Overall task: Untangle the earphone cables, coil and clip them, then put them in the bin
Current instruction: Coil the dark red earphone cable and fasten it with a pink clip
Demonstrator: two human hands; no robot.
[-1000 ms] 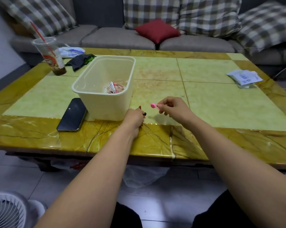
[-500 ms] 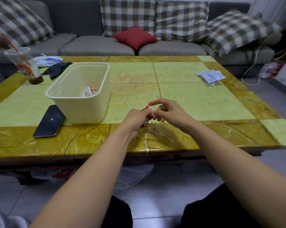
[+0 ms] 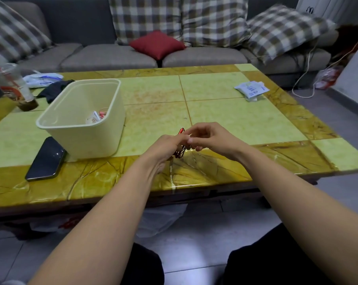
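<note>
My left hand (image 3: 167, 146) and my right hand (image 3: 210, 137) meet above the table's near edge, both pinching a small coil of red earphone cable (image 3: 179, 153). A loop of the cable sticks up between my fingers and another hangs below them. The pink clip seen a moment ago is hidden inside my right fingers. To the left stands a cream plastic bin (image 3: 70, 126), with a pale coiled earphone (image 3: 96, 118) lying at its bottom.
A black phone (image 3: 46, 159) lies beside the bin near the front edge. A plastic cup (image 3: 13, 87), dark cloth (image 3: 54, 90) and white packet (image 3: 42, 79) sit far left; a tissue pack (image 3: 251, 90) far right. A sofa with cushions runs behind.
My right hand brought the pink clip from apart over to my left hand, and both now close on the red cable. The view swung to the right.
</note>
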